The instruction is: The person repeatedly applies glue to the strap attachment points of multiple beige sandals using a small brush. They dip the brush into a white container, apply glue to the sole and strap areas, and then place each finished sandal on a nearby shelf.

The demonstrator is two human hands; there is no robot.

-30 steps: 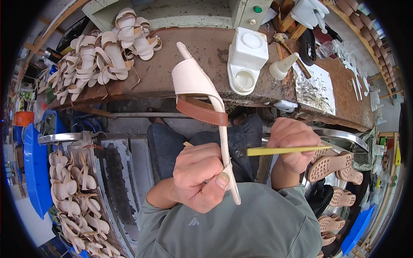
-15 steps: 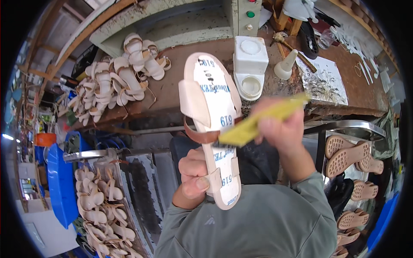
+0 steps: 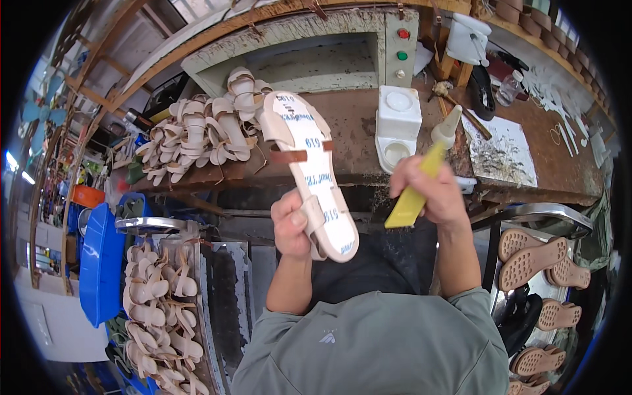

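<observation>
- two hands busy: left hand [image 3: 291, 227] grips cream sandal [image 3: 309, 164], sole up, above near edge of surface [image 3: 355, 125].
- right hand [image 3: 431, 191] clenched on yellow brush handle [image 3: 411, 197], right of sandal.
- judgement: steady the heel, stroke evenly, avoid brown strap [image 3: 296, 156].

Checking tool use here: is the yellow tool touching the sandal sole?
No: the yellow tool in the right hand is held clear of the sandal, which the left hand grips.

- Brown wooden surface [image 3: 355, 135], worn and stained.
- Pile of pale sandal uppers [image 3: 197, 135] at its left.
- White plastic container [image 3: 397, 125] mid-surface.
- Stained white paper sheet [image 3: 500, 148] at right.
</observation>
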